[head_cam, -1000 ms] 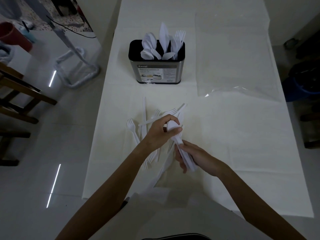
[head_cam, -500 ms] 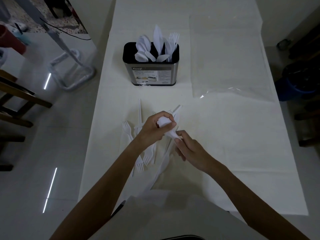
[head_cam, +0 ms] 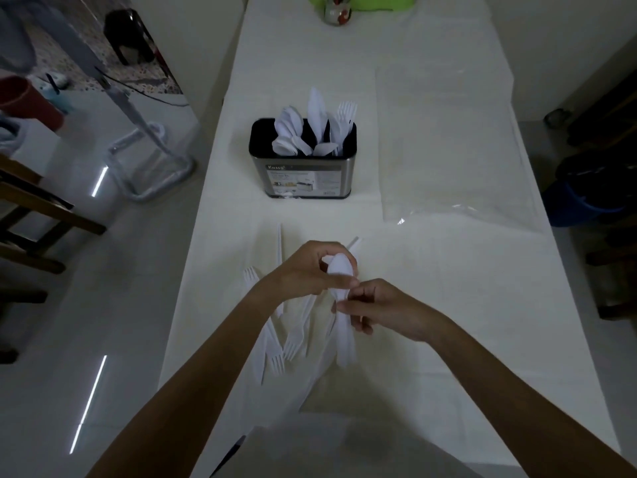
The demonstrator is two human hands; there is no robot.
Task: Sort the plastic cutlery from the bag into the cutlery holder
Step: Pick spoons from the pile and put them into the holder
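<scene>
A steel cutlery holder [head_cam: 303, 177] with a black rim stands at the table's middle, with white spoons, knives and forks upright in it. Nearer me lies a loose heap of white plastic cutlery [head_cam: 286, 339], mostly forks. My left hand [head_cam: 303, 270] grips the bowl ends of a small stack of white spoons [head_cam: 341, 298]. My right hand [head_cam: 382, 308] pinches the same stack by its handles, just below the left hand. The handles stick out toward me under my right fingers. A clear plastic bag [head_cam: 451, 150] lies flat to the right of the holder.
A white cloth covers the table [head_cam: 482, 305]. At the far end sit a green item [head_cam: 362, 0] and a small jar [head_cam: 337, 12]. Wooden chairs [head_cam: 31, 208] and a metal stand [head_cam: 151, 167] are on the floor to the left, a blue bucket [head_cam: 582, 201] to the right.
Both hands kept hold of the spoon stack and shifted slightly away from me. The right hand slid along the handles, and the camera tilted up, showing the table's far end.
</scene>
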